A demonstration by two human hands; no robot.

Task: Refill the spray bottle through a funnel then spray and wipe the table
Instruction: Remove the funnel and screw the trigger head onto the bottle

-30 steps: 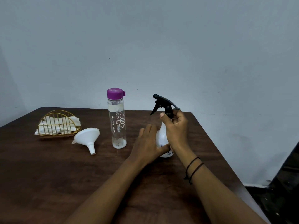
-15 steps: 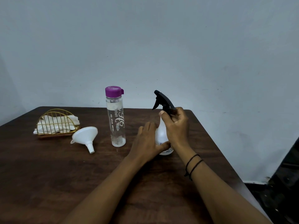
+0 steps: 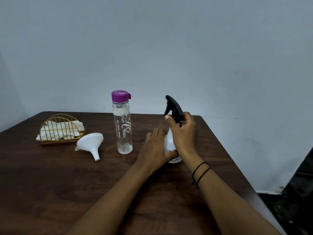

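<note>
Task at opening stage: left hand point(image 3: 156, 150) steadies the spray bottle point(image 3: 169, 143) body, right hand point(image 3: 183, 133) grips its black head point(image 3: 173, 106), apparently unscrewing; funnel point(image 3: 90, 144) at frame left unused, filling, spraying, wiping outstanding.

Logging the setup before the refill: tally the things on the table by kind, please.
Spray bottle: 1
Water bottle: 1
Funnel: 1
Wire holder with white cloths: 1
Total: 4
</note>
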